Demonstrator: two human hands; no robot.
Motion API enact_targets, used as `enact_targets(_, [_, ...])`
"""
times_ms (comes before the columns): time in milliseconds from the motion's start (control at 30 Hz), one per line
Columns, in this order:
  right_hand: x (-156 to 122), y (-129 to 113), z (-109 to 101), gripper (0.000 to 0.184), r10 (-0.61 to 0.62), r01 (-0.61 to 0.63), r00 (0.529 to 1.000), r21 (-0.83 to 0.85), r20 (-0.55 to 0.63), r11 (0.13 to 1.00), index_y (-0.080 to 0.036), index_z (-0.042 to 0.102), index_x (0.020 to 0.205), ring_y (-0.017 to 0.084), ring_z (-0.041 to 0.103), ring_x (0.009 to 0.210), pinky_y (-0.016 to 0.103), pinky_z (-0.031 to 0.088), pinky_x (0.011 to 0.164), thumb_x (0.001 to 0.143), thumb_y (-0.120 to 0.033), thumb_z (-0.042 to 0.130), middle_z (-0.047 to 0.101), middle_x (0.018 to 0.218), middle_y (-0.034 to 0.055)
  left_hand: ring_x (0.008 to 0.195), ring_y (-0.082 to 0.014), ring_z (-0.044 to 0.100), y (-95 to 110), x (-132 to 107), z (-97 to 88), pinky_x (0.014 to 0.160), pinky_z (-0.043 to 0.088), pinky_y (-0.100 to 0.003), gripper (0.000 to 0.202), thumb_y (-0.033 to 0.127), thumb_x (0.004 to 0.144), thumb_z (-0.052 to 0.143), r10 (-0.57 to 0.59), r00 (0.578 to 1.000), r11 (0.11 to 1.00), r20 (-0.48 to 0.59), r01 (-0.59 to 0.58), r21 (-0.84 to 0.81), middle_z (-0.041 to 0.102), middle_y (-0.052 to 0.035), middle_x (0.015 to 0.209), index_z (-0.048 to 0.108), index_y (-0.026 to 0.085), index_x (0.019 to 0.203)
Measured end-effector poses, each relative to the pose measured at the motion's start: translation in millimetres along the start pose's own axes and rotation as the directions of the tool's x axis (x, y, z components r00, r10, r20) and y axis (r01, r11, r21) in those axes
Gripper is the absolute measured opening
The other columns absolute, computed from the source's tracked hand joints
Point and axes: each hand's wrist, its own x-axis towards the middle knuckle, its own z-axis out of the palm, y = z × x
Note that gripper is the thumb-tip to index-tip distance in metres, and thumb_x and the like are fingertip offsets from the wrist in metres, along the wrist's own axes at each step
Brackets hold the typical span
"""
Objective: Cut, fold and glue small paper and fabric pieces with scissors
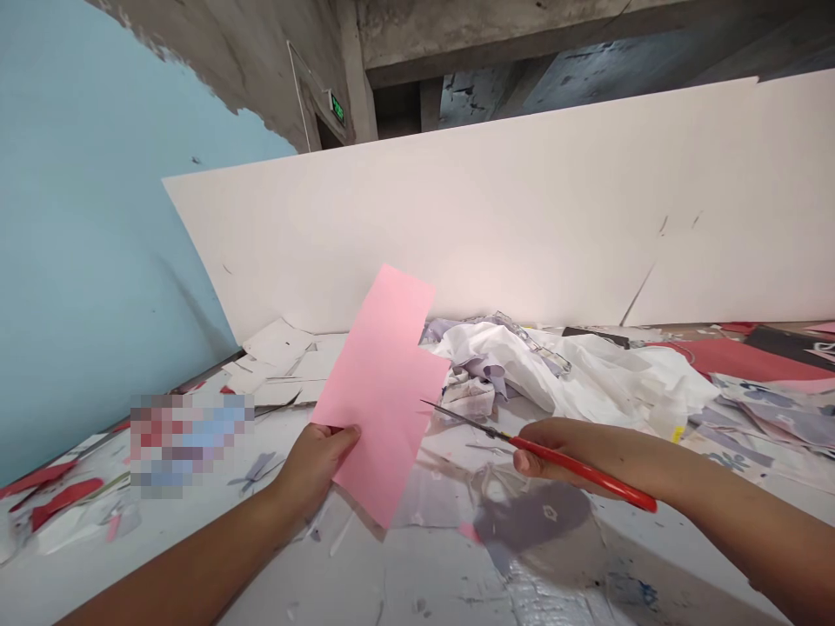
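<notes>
Red paper scraps (pixel 62 497) lie at far left on the littered white table (pixel 404 582). The left hand (pixel 317 465) holds a notched sheet of pink paper (pixel 384 391) upright above the table, thumb and fingers clamped on its lower left edge. The right hand (pixel 554 445) is curled tight round red-handled metal scissors (pixel 580 470), whose blade tip meets the sheet's right edge. Crumpled white paper (pixel 574 365) is heaped behind, before a leaning white board (pixel 522 226).

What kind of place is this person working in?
Probably a rough craft workroom: bare concrete walls, a white board propped behind a scrap-strewn table, left hand holding pink paper, right hand holding red scissors.
</notes>
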Motion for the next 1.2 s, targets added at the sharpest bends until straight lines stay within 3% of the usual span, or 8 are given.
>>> enact_targets(233, [6.1,1.2,8.1,0.039,0.009,-0.007,0.999,0.065,-0.033,0.998,-0.021,0.047,0.069,0.010,0.031,0.052,0.024,0.024,0.049,0.076,-0.059,0.038,0.037,0.061,-0.0028,0.071,-0.0225,0.063,-7.1,-3.9,3.3,0.066,0.048,-0.032,0.026,0.038,0.067,0.061,-0.021,1.000,1.000,0.002,0.021,-0.024,0.067,-0.0068,0.073,0.064,0.015,0.077])
enact_targets(567, [10.0,7.0,11.4,0.040,-0.012,0.011,1.000,0.105,0.009,0.994,-0.020,0.040,0.066,0.010,0.029,0.049,0.024,0.023,0.047,0.076,-0.059,0.037,0.032,0.057,-0.0041,0.074,-0.0239,0.063,-4.8,-8.3,6.0,0.068,0.048,-0.033,0.029,0.039,0.066,0.062,-0.029,0.999,0.999,0.030,0.030,-0.029,0.068,-0.0078,0.076,0.064,0.014,0.081])
enact_targets(867, [9.6,3.4,12.0,0.038,-0.004,0.006,1.000,0.126,-0.016,0.992,-0.020,0.048,0.070,0.010,0.033,0.050,0.024,0.025,0.048,0.075,-0.057,0.041,0.038,0.060,-0.0031,0.077,-0.0238,0.063,-4.7,-8.6,7.2,0.070,0.049,-0.033,0.026,0.037,0.066,0.062,-0.041,0.998,0.997,0.056,0.045,-0.057,0.068,-0.0077,0.080,0.065,0.016,0.081])
enact_targets(1200, [10.7,3.8,13.0,0.038,-0.021,0.020,1.000,0.116,0.003,0.993,-0.020,0.046,0.070,0.010,0.032,0.050,0.024,0.025,0.048,0.076,-0.057,0.040,0.035,0.060,-0.0034,0.080,-0.0233,0.062,-10.2,-4.2,2.3,0.069,0.048,-0.032,0.028,0.037,0.069,0.061,-0.021,0.997,0.996,0.073,0.027,-0.087,0.068,-0.0073,0.084,0.063,0.016,0.088])
